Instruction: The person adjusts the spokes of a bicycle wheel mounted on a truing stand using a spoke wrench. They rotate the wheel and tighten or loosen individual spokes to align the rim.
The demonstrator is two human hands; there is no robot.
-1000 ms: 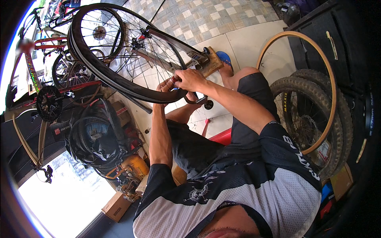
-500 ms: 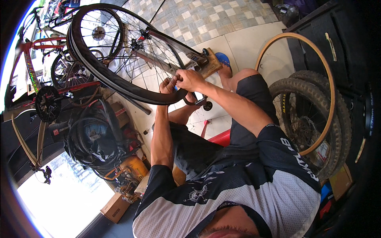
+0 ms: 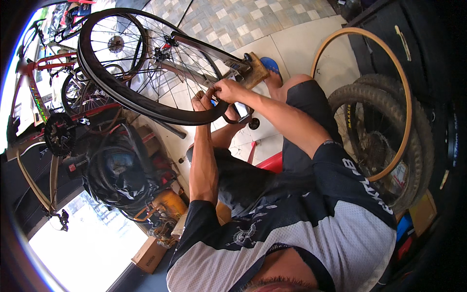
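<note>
A spoked bicycle wheel (image 3: 146, 108) with a deep black rim stands tilted in a metal truing stand (image 3: 187, 74) on a wooden base (image 3: 255, 73). At the near side of the rim both my hands meet among the spokes. My left hand (image 3: 201, 101) is closed in a fist just inside the rim, its fingertips close to those of the other hand. My right hand (image 3: 226, 91) is closed in a pinch beside it, over the rim's right end. Whatever is between the fingers of either hand is too small and hidden to make out.
A red bicycle frame (image 3: 48, 63) stands at the far left. Black bags and tubing (image 3: 116, 165) lie near an orange compressor-like machine (image 3: 170, 202). On the right, a tan hoop (image 3: 406, 97) leans against knobby tyres (image 3: 418, 141). A red stool (image 3: 270, 163) shows between my legs.
My hands have shifted slightly and drawn a little apart, with the right one's fingers now more visible. The whole view has moved slightly; the wheel remains in the stand.
</note>
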